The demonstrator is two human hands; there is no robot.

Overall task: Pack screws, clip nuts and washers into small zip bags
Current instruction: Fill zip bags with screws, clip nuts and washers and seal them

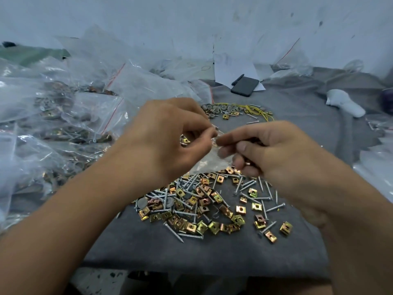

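Both hands meet above the middle of the grey cloth (212, 252). My left hand (168, 137) pinches the top of a small clear zip bag (212, 161) and also holds a gold clip nut (186, 141) against its fingers. My right hand (268, 152) pinches the bag's mouth from the other side, with its lower fingers curled around small parts. The bag hangs down between the hands. Below lies a loose heap of gold clip nuts (204, 211) mixed with silver screws (251, 185). Grey round washers (214, 108) lie farther back.
Large clear bags of packed parts (63, 116) pile up on the left. A black phone (244, 86) and a pen rest on white paper at the back. Yellow wire ties (258, 111) lie by the washers. A white object (342, 102) sits at the right.
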